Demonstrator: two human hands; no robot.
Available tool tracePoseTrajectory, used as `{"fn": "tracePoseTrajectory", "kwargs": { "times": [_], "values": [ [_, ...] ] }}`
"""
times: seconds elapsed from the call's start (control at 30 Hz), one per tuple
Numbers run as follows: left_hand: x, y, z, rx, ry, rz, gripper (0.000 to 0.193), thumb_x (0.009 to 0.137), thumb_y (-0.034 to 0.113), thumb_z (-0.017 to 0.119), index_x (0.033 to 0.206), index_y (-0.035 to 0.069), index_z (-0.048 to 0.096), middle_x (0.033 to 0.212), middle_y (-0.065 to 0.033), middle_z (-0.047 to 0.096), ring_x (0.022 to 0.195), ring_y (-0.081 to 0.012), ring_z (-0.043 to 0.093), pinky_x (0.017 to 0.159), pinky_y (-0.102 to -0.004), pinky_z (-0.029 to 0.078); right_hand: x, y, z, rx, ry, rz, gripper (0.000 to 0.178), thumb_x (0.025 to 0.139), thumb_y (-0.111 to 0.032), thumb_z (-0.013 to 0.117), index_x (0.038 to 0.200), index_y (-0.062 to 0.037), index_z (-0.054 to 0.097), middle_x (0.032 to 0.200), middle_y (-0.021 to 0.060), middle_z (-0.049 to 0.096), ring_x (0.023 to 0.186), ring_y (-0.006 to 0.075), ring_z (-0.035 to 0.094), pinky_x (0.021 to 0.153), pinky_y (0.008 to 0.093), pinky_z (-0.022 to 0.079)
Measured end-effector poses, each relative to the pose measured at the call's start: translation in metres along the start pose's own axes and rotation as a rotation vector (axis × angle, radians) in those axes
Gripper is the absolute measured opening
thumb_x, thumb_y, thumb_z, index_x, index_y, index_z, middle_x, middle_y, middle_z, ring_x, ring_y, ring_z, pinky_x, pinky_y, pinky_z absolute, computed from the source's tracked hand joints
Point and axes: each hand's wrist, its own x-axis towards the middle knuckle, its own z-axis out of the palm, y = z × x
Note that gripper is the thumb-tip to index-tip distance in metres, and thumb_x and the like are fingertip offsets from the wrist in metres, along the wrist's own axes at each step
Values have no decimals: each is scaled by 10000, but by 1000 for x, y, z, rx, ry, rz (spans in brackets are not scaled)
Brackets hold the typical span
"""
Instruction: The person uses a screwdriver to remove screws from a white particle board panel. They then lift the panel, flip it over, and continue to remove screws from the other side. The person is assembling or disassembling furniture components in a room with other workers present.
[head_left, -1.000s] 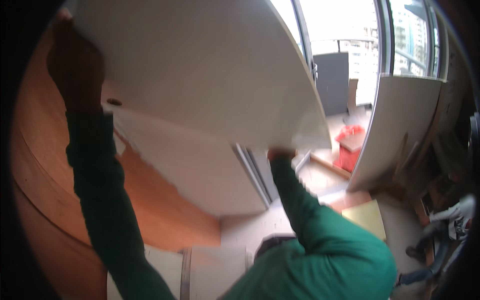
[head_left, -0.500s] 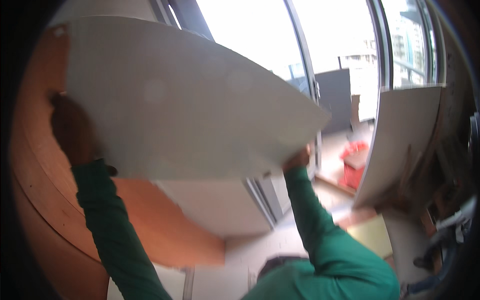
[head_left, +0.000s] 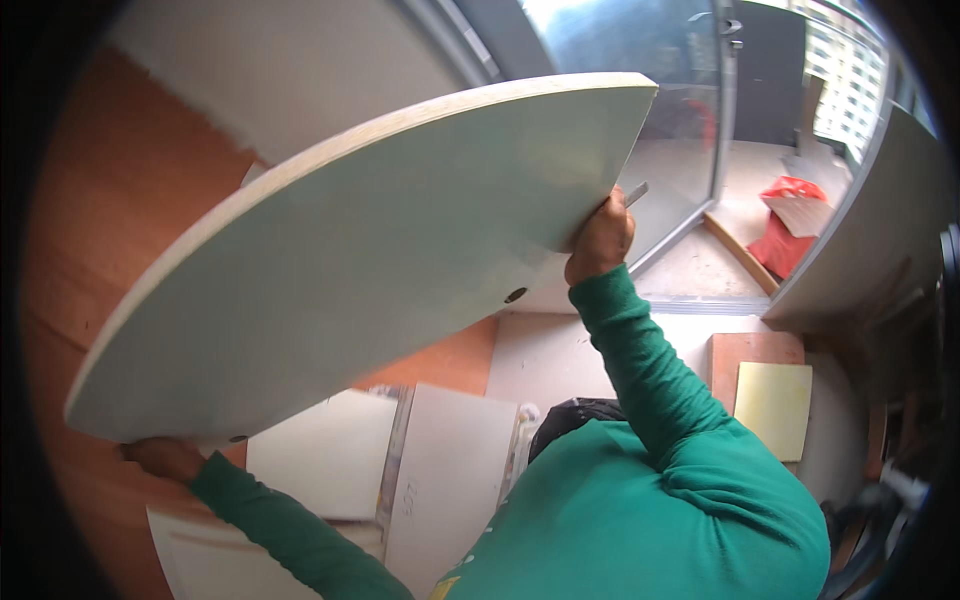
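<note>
A large pale grey-green board (head_left: 360,250) fills the middle of the view, tilted, with its right end higher. Its far edge is curved and shows a thick, light raw rim; two small dark round holes lie close to its straight near edge. My left hand (head_left: 165,458) grips the board's lower left corner, its fingers partly hidden. At the right end, my right hand (head_left: 602,240) is closed around the short edge. A short grey stick-like piece (head_left: 637,194) shows just beyond that hand; whether I hold it cannot be told.
White panels (head_left: 450,460) lie low in front of me, beside an orange-brown wood surface (head_left: 120,250). A glass door (head_left: 650,110) stands at the back. To the right are a red bag (head_left: 780,245), a leaning pale sheet (head_left: 880,210) and a yellowish board (head_left: 775,410).
The board has turned: its left end has dropped with my left hand, and its right end has risen with my right hand. The view has shifted, showing more floor.
</note>
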Motion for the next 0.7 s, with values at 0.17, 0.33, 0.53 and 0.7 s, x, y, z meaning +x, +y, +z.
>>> {"fn": "tracePoseTrajectory", "kwargs": {
  "times": [0.17, 0.33, 0.53, 0.7],
  "values": [
    [-32, -44, -114, 23, 198, -50, 870, 1088, 582, 183, 1481, -182, 321, 1502, -311, 447, 1335, -426, 492, 1146, -469, 432, -28, 68, -5, -240, -101, 185, 415, 996, -320, 506, 1089, 31, 707, 948, 51, 660, 865, 175, 591, 784, 313, 474],
    [-76, -122, -212, 353, 496, -92, 935, 1068, 640, 176, 1469, -185, 357, 1519, -316, 438, 1349, -420, 482, 1181, -445, 370, -32, 151, -12, -509, -263, 270, 348, 998, -233, 526, 1078, 44, 721, 905, 38, 664, 820, 150, 559, 763, 298, 451],
    [-127, -221, -374, 321, 707, -320, 928, 1067, 642, 187, 1437, -180, 409, 1494, -316, 469, 1328, -405, 506, 1172, -445, 380, -73, 232, -32, -730, -588, 382, 342, 989, -228, 519, 1045, 44, 719, 927, 72, 669, 880, 184, 552, 856, 301, 433],
    [-172, -256, -386, 248, 719, -277, 890, 1076, 617, 178, 1431, -161, 426, 1505, -290, 466, 1321, -375, 512, 1163, -447, 397, -81, 297, -62, -863, -693, 347, 324, 966, -169, 542, 1092, 72, 718, 857, 101, 660, 833, 196, 550, 844, 334, 459]
  ]
}}
